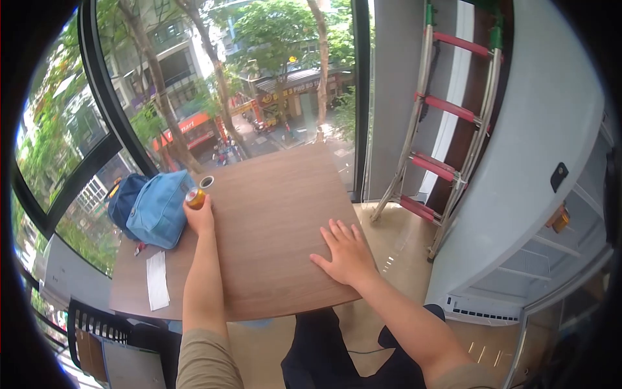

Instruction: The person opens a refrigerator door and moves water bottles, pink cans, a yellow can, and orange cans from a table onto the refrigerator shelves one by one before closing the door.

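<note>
My left hand (pixel 199 217) is wrapped round a small orange-gold drink can (pixel 195 198), close beside the light blue backpack (pixel 160 211). The can stands upright at the far left of the brown wooden table (pixel 272 227). Just behind it is a small round thing with a dark middle and a pale rim (pixel 207 182). With fingers spread, my right hand (pixel 348 254) lies flat near the table's right edge and holds nothing.
White paper (pixel 157 280) lies at the table's left front, near a small red item (pixel 140 247). A ladder (pixel 440 117) leans at the right, next to an open white refrigerator (pixel 525 259). A black chair (pixel 97 319) stands lower left. Tall windows (pixel 259 78) border the table.
</note>
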`<state>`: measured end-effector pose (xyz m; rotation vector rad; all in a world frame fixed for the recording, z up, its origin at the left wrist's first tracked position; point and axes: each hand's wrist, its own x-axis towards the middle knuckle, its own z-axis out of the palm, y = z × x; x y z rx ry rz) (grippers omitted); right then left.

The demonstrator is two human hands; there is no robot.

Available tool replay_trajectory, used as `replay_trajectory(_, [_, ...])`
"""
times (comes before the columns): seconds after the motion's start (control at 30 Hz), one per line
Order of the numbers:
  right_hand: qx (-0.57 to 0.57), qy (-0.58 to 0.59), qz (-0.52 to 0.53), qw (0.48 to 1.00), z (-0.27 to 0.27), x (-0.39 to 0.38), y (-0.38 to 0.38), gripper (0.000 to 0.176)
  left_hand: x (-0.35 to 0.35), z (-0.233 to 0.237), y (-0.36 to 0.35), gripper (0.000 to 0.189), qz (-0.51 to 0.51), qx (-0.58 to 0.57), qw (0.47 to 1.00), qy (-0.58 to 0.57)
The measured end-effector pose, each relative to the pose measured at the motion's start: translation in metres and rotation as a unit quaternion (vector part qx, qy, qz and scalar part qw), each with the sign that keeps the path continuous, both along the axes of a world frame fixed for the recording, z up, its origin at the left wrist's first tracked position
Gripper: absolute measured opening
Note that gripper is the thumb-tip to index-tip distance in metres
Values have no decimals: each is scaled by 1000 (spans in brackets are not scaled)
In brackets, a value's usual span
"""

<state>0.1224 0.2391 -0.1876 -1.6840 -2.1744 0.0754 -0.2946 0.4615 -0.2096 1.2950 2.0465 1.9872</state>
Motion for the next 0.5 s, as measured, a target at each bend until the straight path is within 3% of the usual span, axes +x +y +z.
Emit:
replay_trajectory(0.07, [4,5,-5,1000,-2,1,0,82,0,-4,0,74,-8,41,999,-19])
replay_trajectory(0.13, [5,10,-3,1000,-2,2,-1,81,3,-3,-8,68,-82,87,986,-116])
replay_trajectory(0.2, [-5,8,-4,1000,0,2,-1,81,15,0,-27,65,-88,91,985,-120])
replay_trajectory(0.3, [4,22,-1,1000,-4,2,-2,80,38,9,-65,52,-185,112,953,-214])
replay_trajectory(0.5, [11,29,-11,999,-6,2,-6,76,69,8,-148,39,-324,59,893,-305])
